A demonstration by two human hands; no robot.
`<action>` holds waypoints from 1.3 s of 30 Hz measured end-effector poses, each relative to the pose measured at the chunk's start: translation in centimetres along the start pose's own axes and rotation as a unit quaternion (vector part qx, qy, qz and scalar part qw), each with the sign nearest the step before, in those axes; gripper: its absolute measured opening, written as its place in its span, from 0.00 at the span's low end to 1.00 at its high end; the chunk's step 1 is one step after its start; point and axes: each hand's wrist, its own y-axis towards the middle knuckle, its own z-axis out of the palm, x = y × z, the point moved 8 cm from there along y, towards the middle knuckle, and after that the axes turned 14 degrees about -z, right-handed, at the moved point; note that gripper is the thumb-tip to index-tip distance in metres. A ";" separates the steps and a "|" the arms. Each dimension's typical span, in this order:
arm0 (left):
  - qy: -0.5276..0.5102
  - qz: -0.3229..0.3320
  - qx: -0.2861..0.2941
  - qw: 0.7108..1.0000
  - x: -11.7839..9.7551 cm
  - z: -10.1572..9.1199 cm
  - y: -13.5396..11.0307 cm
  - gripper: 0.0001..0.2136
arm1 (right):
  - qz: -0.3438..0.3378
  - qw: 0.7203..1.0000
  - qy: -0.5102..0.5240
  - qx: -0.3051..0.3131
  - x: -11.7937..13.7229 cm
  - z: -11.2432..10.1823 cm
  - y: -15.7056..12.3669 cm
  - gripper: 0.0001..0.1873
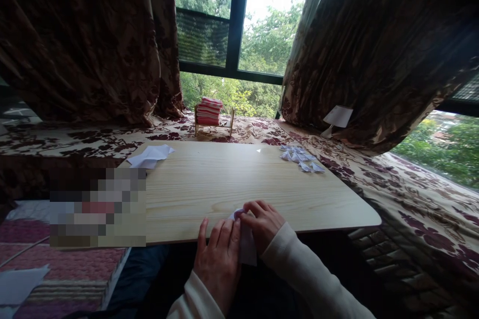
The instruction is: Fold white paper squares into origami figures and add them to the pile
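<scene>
A piece of white paper [247, 249] lies at the near edge of the table, its lower end hanging over the edge. My left hand [220, 251] rests flat with its fingers stretched out, the index finger along the paper's left side. From the right, my right hand [265, 222] is closed at the paper's top end, fingers bent down and pinching it. Both hands touch the paper close together. They cover most of its upper part, so the fold there is hard to make out.
Folded white paper pieces [299, 157] lie at the table's far right, white sheets [151, 156] at its far left. A small paper scrap [258, 150] sits near the back edge. Beyond stand a little rack with striped cloths [209, 111] and a white lamp [338, 116].
</scene>
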 end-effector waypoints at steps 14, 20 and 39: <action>-0.041 0.059 0.013 0.997 -0.5 -2.0 0.5 0.16 | 0.009 1.000 0.003 0.026 -0.3 0.1 0.1 0.10; -0.031 0.073 0.073 0.994 -0.2 -2.0 1.6 0.17 | 0.009 0.999 -0.016 0.033 0.0 -0.2 0.4 0.08; -0.057 0.104 0.027 0.993 0.2 0.0 0.1 0.17 | -0.017 0.998 0.001 0.067 0.3 0.1 0.1 0.09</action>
